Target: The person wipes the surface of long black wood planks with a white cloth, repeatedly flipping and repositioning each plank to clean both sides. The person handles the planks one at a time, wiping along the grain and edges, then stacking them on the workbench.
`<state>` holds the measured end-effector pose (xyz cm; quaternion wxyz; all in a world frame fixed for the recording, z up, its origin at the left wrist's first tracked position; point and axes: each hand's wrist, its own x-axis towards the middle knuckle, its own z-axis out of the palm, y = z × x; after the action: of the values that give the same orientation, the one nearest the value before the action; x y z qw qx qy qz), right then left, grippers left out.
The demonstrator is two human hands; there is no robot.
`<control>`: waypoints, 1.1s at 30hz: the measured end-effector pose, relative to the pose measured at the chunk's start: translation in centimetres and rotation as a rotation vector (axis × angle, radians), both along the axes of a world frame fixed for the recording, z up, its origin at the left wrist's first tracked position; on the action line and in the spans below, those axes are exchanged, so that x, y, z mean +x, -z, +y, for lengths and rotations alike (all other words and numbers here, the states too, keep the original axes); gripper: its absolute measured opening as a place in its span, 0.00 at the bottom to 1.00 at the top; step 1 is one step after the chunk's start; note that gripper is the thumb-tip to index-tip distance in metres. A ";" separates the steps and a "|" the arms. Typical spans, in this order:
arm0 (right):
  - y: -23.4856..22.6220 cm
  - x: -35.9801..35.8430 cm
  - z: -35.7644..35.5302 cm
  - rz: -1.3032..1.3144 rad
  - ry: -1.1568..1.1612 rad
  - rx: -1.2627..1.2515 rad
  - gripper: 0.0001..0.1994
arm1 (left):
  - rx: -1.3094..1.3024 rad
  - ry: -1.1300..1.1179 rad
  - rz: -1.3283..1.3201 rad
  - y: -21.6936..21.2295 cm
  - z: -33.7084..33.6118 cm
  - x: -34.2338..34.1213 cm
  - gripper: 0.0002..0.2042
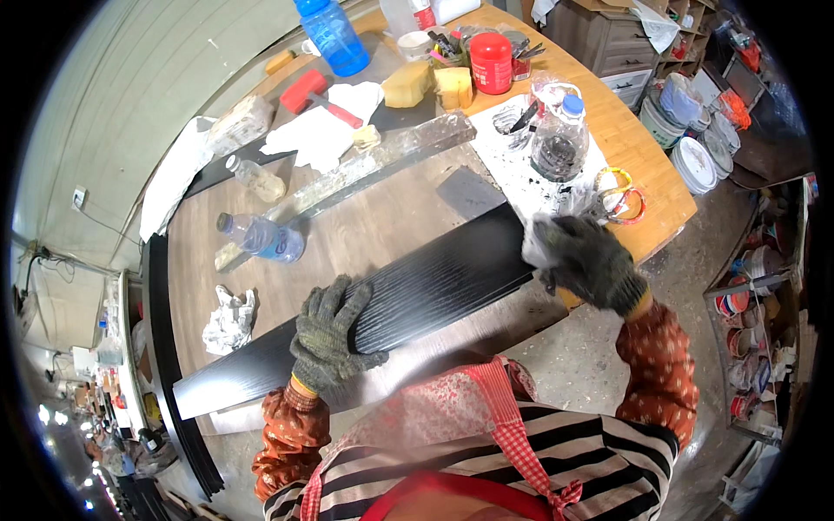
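A long black board [434, 282] with a streaked, wood-grain surface lies slantwise across the worktable. My left hand [332, 334], in a dark grey knitted glove, rests flat on the board with its fingers spread. At the board's right end is my right hand [595, 265], gloved the same way. Its fingers are closed round a pale rag [539, 243], blurred and mostly hidden by the glove. Just beyond that end a dark grey flat square [470, 193] lies on the table. A crumpled white rag [231, 321] sits left of my left hand.
A clear jug with a blue cap [560, 143] stands on stained white paper [508, 143]. Plastic bottles [269, 239] and a long stained bar [373, 169] lie behind the board. Farther back are a red-headed mallet [304, 91], sponges [407, 85], a red tub [491, 65] and a blue bottle [334, 39].
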<state>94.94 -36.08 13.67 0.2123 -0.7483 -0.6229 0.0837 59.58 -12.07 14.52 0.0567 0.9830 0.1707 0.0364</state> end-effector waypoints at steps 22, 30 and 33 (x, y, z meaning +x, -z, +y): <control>-1.9 -0.2 7.4 -0.328 -0.054 -0.034 0.29 | -0.024 -0.042 -0.023 0.2 0.3 -0.7 0.45; -0.4 -10.5 16.2 -0.360 -0.432 0.043 0.30 | 0.016 -0.062 -0.196 2.7 1.1 -1.8 0.44; -0.7 -12.4 17.1 -0.387 -0.449 0.001 0.29 | 0.134 -0.119 -0.296 2.1 1.3 -6.2 0.41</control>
<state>82.54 -19.02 14.40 0.0661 -0.5938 -0.8017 -0.0160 53.43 -10.76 12.39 0.0132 0.9567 0.2155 0.1953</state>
